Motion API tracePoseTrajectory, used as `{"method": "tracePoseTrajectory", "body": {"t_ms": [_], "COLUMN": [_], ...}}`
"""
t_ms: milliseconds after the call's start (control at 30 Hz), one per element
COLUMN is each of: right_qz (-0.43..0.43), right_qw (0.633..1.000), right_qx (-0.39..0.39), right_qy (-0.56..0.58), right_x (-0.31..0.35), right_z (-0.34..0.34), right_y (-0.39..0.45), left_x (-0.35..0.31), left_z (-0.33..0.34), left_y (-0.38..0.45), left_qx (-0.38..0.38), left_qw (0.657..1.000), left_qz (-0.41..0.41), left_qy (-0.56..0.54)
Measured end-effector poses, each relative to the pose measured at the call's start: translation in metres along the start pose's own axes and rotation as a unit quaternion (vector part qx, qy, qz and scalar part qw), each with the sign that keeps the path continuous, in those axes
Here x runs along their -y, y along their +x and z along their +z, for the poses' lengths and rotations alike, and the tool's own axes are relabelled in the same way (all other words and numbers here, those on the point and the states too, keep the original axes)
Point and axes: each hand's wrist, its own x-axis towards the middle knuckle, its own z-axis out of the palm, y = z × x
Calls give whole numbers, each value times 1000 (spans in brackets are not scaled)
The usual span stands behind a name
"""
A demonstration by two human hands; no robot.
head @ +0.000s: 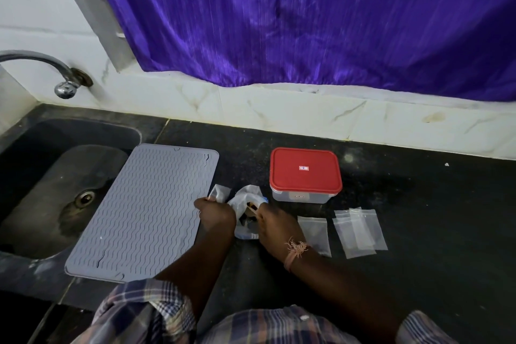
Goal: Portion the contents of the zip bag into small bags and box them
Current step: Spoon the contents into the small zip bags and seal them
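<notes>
Clear zip bag (245,204) lies lengthwise away from the person, both hands gripping it.

The worktop (391,204) is showing as dark speckled stone, fairly matt, and the sink (42,176) beside it is looking like the same dull dark stone. The mat (145,209) is appearing as grey rubbery silicone with a wavy ribbed face. The box (303,195) is clear plastic under a smooth red plastic lid (305,170). The zip bag (247,204) and the small bags (360,232) are looking like thin, glossy, see-through plastic film. The curtain (307,22) is shimmering as purple satin-like cloth, and the tap (39,60) is gleaming as polished metal.
</notes>
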Motion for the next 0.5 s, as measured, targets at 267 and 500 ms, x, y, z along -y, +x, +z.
{"method": "tracePoseTrajectory", "body": {"t_ms": [267, 500], "right_qz": [214, 335], "right_qw": [947, 851], "right_qx": [-4, -23], "right_qy": [240, 403], "right_x": [-14, -29], "right_z": [14, 27], "right_y": [-4, -6], "left_x": [6, 5], "left_z": [5, 6], "left_y": [3, 4], "left_qx": [-33, -45], "left_qw": [993, 994], "left_qz": [-8, -11], "left_qy": [109, 100]}}
